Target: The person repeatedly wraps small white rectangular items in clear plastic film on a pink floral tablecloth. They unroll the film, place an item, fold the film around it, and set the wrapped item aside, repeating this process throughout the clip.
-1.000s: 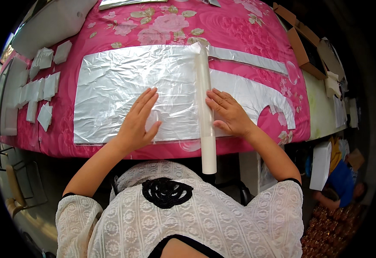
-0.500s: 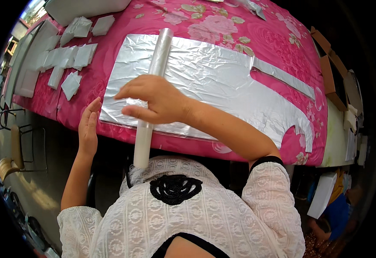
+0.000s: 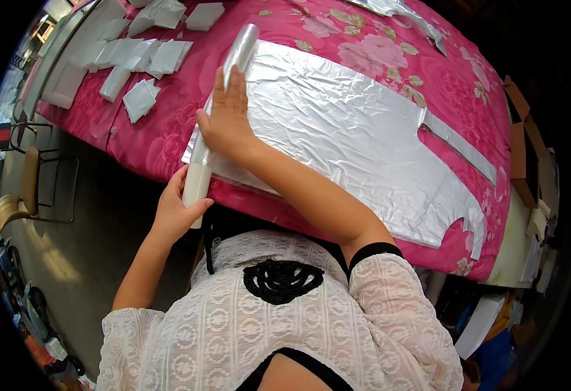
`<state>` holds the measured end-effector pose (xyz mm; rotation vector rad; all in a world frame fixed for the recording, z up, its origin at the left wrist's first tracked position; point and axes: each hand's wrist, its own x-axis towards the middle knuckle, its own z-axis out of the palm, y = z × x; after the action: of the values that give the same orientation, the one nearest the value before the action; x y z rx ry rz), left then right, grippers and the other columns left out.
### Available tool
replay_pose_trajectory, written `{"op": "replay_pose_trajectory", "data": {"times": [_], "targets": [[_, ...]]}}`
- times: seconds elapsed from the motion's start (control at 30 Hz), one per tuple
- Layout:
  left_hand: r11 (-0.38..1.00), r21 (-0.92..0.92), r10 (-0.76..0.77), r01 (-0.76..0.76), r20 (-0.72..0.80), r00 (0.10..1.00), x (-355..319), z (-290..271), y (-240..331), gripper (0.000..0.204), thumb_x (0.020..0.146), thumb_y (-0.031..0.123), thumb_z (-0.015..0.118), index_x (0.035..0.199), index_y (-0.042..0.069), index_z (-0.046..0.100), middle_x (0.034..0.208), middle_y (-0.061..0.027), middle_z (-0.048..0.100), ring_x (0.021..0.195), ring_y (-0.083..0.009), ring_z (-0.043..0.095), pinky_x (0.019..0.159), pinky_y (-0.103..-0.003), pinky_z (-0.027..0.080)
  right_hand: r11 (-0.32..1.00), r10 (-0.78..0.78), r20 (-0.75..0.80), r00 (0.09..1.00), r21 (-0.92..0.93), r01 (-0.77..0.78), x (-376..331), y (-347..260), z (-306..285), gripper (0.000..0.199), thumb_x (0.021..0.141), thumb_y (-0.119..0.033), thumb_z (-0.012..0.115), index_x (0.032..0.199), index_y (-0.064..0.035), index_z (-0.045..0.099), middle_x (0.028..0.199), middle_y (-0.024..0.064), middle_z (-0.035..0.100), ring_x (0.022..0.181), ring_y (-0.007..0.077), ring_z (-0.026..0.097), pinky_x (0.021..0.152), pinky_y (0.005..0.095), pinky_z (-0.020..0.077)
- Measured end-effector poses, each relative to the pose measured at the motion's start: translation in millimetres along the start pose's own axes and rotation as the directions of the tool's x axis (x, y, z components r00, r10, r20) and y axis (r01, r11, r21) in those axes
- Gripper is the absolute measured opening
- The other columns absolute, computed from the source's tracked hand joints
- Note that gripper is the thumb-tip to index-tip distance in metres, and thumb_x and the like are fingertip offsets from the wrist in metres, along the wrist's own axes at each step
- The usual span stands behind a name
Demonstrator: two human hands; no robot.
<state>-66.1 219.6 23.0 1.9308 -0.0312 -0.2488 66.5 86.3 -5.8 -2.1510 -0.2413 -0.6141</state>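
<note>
A clear, whitish roll of plastic film (image 3: 199,171) lies slantwise over the left edge of a flat silvery plastic sheet (image 3: 337,124). That sheet looks like a vest-type carrier bag, with two strap-like arms at its right end. My left hand (image 3: 176,210) grips the roll's near end, which juts past the table edge, with fingers and thumb around it. My right hand (image 3: 228,120) lies on the upper middle of the roll, fingers stretched out and pointing away from me. Its palm hides part of the roll.
Several folded white packets (image 3: 140,99) sit at the far left on the pink flowered tablecloth (image 3: 168,146). More silvery film (image 3: 406,13) lies at the back. Cardboard boxes (image 3: 525,159) stand at the right, and a chair (image 3: 28,186) is on the floor at left.
My left hand has come in to grip the roll's near end. My right hand has gone from hovering over the roll to lying flat along it. The roll now lies at the sheet's left edge.
</note>
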Motion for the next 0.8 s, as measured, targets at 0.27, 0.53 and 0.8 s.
{"op": "replay_pose_trajectory", "data": {"times": [0.27,0.53,0.8], "targets": [[0.591,-0.628,-0.058,0.507,0.594,0.802,7,30,70,0.088,0.065,0.033,0.074,0.130,-0.010,0.034,0.091,-0.0102,0.058,0.067,-0.0134,0.058,0.054,-0.025,0.050,-0.047,0.326,0.535,0.779,0.832,-0.552,26,-14,-123,0.060,0.076,-0.018,0.069,0.120,-0.0002,0.033,0.092,0.0093,0.053,0.084,0.0155,0.057,0.076,0.0322,0.0502],[0.639,-0.472,0.134,0.608,0.846,0.517,23,62,81,0.064,0.075,0.024,0.068,0.126,-0.003,0.042,0.081,-0.0068,0.057,0.064,-0.0123,0.057,0.060,-0.028,0.051,0.040,0.435,0.376,0.818,0.900,-0.435,-11,-9,-176,0.054,0.077,-0.020,0.068,0.116,-0.0004,0.036,0.090,0.0087,0.055,0.081,0.0163,0.058,0.070,0.0322,0.0507],[0.809,-0.203,-0.293,0.551,0.674,0.678,23,77,55,0.049,0.085,0.044,0.059,0.112,0.004,0.051,0.073,-0.0054,0.057,0.056,-0.0131,0.056,0.050,-0.026,0.045,0.137,0.632,0.355,0.689,0.824,-0.550,-50,29,-164,0.043,0.078,-0.015,0.068,0.108,0.0016,0.042,0.089,0.0110,0.058,0.082,0.0176,0.058,0.071,0.0312,0.0495]]}}
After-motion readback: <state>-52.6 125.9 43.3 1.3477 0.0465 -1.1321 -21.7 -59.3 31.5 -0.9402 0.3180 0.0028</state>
